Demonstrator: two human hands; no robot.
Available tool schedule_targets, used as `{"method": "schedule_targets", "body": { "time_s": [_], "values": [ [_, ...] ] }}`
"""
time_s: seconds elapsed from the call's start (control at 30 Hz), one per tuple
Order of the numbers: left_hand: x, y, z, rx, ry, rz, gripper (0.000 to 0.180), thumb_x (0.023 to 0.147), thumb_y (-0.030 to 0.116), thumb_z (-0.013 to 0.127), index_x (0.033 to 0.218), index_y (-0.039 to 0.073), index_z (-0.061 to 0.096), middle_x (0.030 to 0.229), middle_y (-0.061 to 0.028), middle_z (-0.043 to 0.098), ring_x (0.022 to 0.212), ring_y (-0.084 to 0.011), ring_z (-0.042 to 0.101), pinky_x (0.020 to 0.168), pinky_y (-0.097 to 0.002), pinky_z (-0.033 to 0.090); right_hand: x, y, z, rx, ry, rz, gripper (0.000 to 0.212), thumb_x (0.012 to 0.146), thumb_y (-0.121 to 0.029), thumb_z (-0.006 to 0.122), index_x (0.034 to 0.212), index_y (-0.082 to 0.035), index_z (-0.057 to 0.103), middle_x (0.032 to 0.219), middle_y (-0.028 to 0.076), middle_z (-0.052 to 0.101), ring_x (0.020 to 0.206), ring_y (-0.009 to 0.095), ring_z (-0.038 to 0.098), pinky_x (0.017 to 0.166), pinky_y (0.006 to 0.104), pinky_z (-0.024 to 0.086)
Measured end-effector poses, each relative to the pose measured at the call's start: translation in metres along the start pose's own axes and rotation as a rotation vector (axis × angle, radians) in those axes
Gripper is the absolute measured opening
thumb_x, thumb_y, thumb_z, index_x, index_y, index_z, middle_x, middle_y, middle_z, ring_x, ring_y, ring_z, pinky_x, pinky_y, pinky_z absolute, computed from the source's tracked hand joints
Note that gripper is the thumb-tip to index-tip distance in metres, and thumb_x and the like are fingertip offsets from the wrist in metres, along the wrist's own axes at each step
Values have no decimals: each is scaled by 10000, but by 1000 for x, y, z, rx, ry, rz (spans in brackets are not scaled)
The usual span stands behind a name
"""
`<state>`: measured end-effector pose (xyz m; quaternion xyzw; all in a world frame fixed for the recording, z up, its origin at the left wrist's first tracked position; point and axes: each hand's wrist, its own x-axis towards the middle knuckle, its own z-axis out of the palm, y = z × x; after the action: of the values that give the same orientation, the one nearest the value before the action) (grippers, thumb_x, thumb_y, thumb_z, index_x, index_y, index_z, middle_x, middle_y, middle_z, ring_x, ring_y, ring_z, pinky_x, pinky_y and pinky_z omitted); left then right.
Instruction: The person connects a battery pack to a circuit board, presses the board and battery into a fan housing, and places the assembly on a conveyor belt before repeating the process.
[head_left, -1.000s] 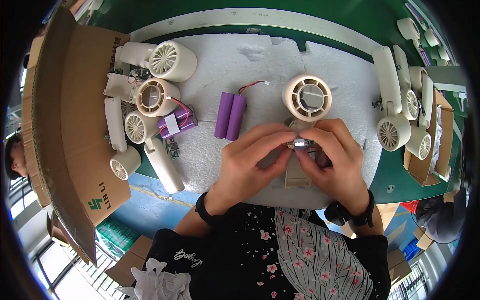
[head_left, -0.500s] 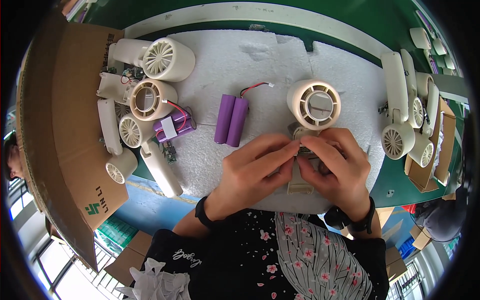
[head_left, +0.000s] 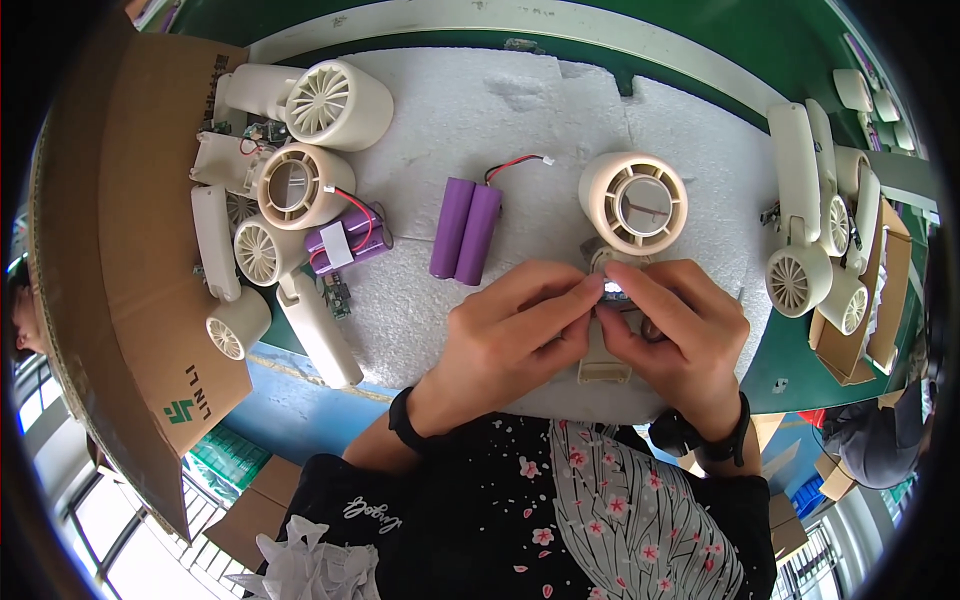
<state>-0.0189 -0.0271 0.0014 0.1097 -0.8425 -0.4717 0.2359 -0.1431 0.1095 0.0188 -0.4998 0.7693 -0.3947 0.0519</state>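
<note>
Between the pinched fingertips of my left hand (head_left: 515, 325) and my right hand (head_left: 680, 325) is a small circuit board (head_left: 614, 293), its face bright white and bluish; my fingers hide most of it. Directly beneath them lies a cream handheld fan (head_left: 633, 203), its round head pointing away from me. The opened handle (head_left: 604, 366) of that fan shows below my fingers, partly covered by them. To the left of my left hand rests a purple two-cell battery pack (head_left: 465, 232) with red and black wires ending in a white plug.
White foam sheet (head_left: 400, 110) covers the bench under the work. Several cream fan bodies (head_left: 340, 105) and another purple battery pack (head_left: 345, 240) crowd the left side by a large cardboard box (head_left: 150, 230). More fans (head_left: 795, 180) and a small open carton (head_left: 880, 300) stand right.
The small board between my fingertips has tilted, and its bright face shows more. My hands stay pinched over the fan handle. The whole view has shifted slightly.
</note>
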Motion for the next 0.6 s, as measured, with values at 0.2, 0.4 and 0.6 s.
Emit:
{"method": "schedule_targets", "body": {
  "time_s": [0.2,0.4,0.6],
  "values": [
    [-1,-2,2,-11,11,19,330,687,-87,731,1001,14,722,936,-106,680,743,-158,671,621,-253,548,-2,-2,-1,23,-13,35,438,627,20,801,1049,-67,724,829,52,650,566,99,575,479,220,449],
    [3,-3,3,-93,-25,-14,383,689,-77,733,1054,32,687,1031,-116,661,760,-155,659,645,-266,546,-3,-7,0,118,25,141,362,684,10,797,1028,-44,699,889,86,642,629,128,590,529,237,469],
    [4,-1,9,-86,-50,-89,486,689,-73,730,1146,53,622,1163,-128,620,736,-154,642,643,-266,539,-4,-6,-2,129,23,157,304,719,11,780,1005,-29,685,910,100,625,678,153,603,560,250,472]
  ]
}}
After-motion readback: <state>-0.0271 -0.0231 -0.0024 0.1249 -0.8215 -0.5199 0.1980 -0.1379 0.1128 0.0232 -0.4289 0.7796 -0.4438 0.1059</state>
